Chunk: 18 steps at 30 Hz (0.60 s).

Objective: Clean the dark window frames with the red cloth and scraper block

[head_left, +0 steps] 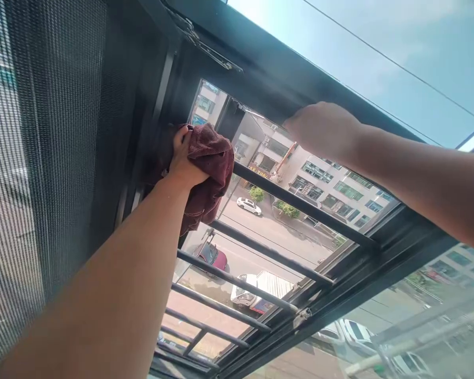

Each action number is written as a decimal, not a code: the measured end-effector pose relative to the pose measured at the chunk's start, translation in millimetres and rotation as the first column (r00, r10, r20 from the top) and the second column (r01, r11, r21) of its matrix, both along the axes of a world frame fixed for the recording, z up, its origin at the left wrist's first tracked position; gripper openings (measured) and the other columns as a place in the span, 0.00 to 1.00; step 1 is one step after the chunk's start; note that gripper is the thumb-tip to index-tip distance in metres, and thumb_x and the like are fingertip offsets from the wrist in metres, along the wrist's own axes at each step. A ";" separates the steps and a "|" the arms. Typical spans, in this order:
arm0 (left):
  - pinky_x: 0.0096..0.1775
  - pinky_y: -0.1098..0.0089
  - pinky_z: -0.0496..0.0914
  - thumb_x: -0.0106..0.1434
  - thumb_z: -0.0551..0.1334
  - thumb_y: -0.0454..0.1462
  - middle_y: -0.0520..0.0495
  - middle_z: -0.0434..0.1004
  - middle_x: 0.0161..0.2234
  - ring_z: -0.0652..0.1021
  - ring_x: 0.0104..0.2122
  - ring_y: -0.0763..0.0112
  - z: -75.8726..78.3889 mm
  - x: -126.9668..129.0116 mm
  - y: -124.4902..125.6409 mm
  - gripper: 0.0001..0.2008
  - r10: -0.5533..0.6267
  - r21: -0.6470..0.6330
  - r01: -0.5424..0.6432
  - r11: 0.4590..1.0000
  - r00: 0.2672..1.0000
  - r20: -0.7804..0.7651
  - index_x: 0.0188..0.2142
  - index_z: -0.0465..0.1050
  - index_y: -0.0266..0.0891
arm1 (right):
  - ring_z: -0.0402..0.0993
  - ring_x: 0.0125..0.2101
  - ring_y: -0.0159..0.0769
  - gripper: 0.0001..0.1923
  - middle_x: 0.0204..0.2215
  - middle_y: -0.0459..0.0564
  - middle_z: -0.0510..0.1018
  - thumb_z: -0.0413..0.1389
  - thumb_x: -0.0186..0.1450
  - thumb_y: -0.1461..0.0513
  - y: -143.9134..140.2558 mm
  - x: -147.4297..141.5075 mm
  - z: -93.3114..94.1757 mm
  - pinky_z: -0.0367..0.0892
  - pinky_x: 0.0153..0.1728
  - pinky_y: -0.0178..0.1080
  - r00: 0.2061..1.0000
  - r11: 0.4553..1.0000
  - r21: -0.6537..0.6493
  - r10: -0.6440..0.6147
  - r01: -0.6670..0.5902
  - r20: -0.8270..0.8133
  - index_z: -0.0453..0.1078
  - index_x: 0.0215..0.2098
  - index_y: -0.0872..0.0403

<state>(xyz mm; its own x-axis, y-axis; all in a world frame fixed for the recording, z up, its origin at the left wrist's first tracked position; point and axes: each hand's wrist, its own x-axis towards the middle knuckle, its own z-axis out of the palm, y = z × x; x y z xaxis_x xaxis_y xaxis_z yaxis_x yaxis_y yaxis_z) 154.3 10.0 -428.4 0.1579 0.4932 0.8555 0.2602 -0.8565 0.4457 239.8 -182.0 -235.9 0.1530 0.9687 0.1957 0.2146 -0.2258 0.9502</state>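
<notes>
My left hand [185, 163] reaches up to the dark side of the window opening, closed on a bunched maroon cloth [215, 158]. The cloth hangs over the fingers and lies against the dark frame, hiding part of it. My right hand [324, 131] is wrapped over the dark window frame [272, 79] to the right, with its fingertips hidden behind the hand. A metal hinge stay [209, 47] runs along the frame above the cloth.
Several dark horizontal bars [260, 252] cross the opening below the cloth. A mesh screen [63, 131] stands at the left, and a glass pane [411, 316] at the lower right. A metal latch [302, 317] sits on the frame. Far below lies a street with vehicles.
</notes>
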 end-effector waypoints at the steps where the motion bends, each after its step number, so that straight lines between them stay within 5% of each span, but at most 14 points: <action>1: 0.65 0.56 0.41 0.57 0.57 0.46 0.45 0.69 0.53 0.61 0.59 0.63 -0.2 0.0 -0.1 0.23 0.043 0.039 -0.042 0.998 0.999 -0.018 0.51 0.66 0.42 | 0.71 0.31 0.38 0.13 0.29 0.55 0.74 0.46 0.57 0.76 -0.4 -0.8 0.0 0.61 0.28 0.36 1.000 1.000 0.006 -0.001 0.001 0.002 0.70 0.33 0.61; 12: 0.64 0.55 0.41 0.61 0.54 0.48 0.41 0.69 0.51 0.62 0.58 0.60 -1.2 2.9 3.9 0.21 0.001 0.066 -0.002 0.998 1.000 0.011 0.49 0.65 0.41 | 0.70 0.31 0.35 0.15 0.36 0.59 0.74 0.43 0.61 0.75 -6.3 5.5 -3.5 0.53 0.23 0.36 0.994 0.997 0.005 0.081 -0.082 0.071 0.67 0.42 0.63; 18: 0.65 0.55 0.39 0.61 0.54 0.47 0.43 0.68 0.53 0.59 0.60 0.62 0.1 2.6 2.3 0.20 -0.025 0.028 0.024 0.999 1.000 0.012 0.50 0.65 0.42 | 0.71 0.33 0.36 0.14 0.36 0.56 0.74 0.43 0.63 0.73 -5.8 8.9 3.5 0.56 0.27 0.36 0.994 0.996 -0.057 0.075 -0.071 0.082 0.68 0.41 0.61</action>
